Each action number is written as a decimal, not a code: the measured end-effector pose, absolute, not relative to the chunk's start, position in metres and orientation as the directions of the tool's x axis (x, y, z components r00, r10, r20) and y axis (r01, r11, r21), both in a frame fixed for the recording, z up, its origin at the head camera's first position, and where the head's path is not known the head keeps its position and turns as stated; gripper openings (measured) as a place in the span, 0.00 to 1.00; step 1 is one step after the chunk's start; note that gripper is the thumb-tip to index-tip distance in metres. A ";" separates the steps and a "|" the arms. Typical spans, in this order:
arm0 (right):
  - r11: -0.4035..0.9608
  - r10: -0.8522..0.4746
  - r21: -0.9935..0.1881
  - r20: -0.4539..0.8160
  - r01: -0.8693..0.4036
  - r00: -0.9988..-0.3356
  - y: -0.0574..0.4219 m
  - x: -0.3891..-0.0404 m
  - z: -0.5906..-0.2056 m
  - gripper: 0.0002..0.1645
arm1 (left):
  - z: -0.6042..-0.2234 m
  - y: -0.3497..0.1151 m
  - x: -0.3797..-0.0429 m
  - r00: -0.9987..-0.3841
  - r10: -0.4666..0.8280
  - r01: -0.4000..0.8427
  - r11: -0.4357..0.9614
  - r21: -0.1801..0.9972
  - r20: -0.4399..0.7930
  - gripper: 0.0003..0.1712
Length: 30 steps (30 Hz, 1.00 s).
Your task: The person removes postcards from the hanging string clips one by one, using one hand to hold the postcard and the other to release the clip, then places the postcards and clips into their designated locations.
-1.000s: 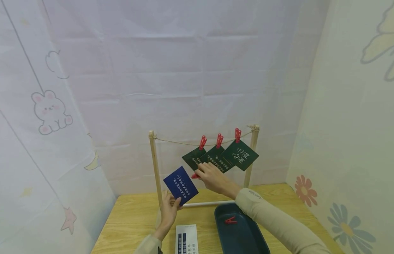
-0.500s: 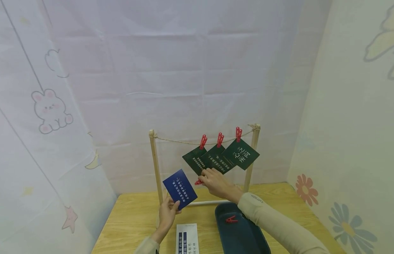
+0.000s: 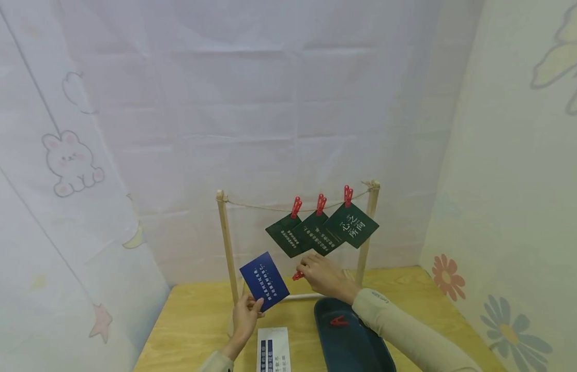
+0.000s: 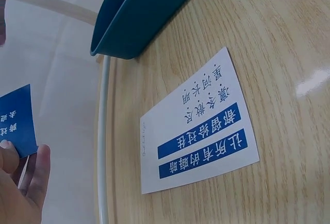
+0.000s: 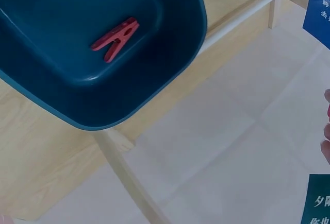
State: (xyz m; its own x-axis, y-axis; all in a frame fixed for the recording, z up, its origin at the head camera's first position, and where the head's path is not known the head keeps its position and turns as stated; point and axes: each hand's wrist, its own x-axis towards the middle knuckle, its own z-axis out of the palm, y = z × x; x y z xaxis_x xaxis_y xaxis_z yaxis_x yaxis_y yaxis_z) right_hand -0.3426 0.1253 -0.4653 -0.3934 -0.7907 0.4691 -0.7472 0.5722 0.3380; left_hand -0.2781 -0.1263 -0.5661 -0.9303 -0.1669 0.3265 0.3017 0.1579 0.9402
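Note:
My left hand point(image 3: 245, 316) pinches the lower corner of a blue card point(image 3: 264, 281) with white lettering, held tilted left of the hanging cards. Between the fingertips of my right hand point(image 3: 322, 275) is a red clothespin point(image 3: 298, 276), just below the green cards. Three dark green cards hang by red clothespins from a twine line point(image 3: 256, 207): a left card point(image 3: 283, 235), a middle card point(image 3: 312, 233) and a right card point(image 3: 351, 226), overlapping. In the right wrist view only the fingertips point(image 5: 327, 131) of the right hand show at the edge.
A wooden frame point(image 3: 227, 243) carries the twine, with a white rod point(image 4: 104, 131) along its base. A dark teal tray point(image 5: 154, 100) holds one red clothespin point(image 5: 116, 38). A white card point(image 4: 201, 126) with blue print lies on the wooden table point(image 3: 186, 315).
My right hand, with its clothespin, has moved down and slightly right, away from the green cards. The blue card has lowered a little in my left hand.

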 end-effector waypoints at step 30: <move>0.638 -0.766 0.263 0.309 -0.723 -0.564 0.153 -0.334 -0.495 0.07 | -0.577 -0.138 -0.275 -0.951 -0.148 0.220 0.302 0.928 0.273 0.08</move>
State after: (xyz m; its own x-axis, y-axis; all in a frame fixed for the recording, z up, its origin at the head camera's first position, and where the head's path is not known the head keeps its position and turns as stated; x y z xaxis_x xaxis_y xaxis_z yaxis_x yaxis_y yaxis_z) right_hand -0.3339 0.1533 -0.4950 -0.5636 -0.7662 0.3087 -0.7235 0.6382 0.2632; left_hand -0.2753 -0.1384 -0.5766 -0.9505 -0.1481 0.2731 0.2196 0.3020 0.9277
